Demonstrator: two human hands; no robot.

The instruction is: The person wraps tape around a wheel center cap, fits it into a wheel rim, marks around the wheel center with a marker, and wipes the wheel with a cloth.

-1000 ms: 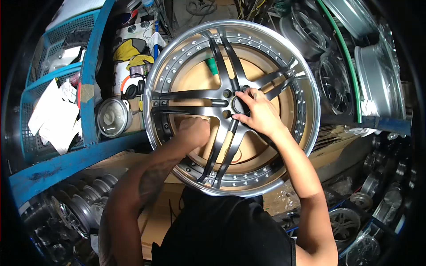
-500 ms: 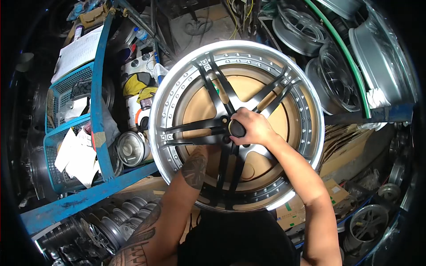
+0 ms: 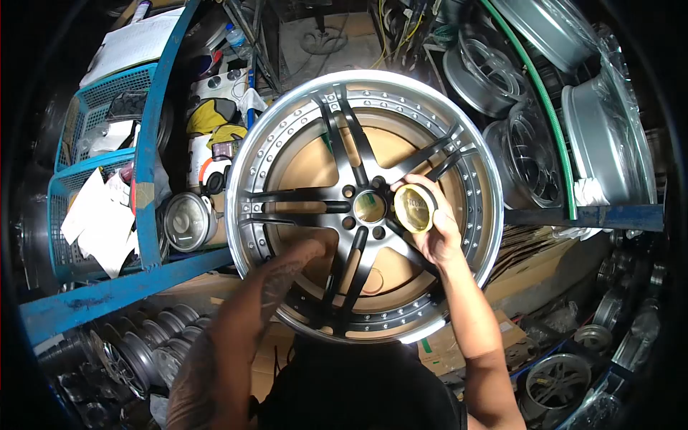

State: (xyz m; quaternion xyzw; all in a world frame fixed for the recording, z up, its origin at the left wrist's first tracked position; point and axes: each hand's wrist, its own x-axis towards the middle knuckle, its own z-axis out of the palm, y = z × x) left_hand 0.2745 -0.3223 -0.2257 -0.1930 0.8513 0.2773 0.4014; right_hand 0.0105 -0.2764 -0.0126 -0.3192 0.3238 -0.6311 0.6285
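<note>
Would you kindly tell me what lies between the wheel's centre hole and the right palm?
In the head view, a round cap, yellowish face showing, lies there, held by the right hand beside the centre hole.

I can read no text for certain. The round cap (image 3: 415, 208) in my right hand (image 3: 442, 235) bears raised marks on its yellowish face, too small for me to make out. The white sheet (image 3: 135, 44) at upper left carries faint rows, likewise illegible.
</note>
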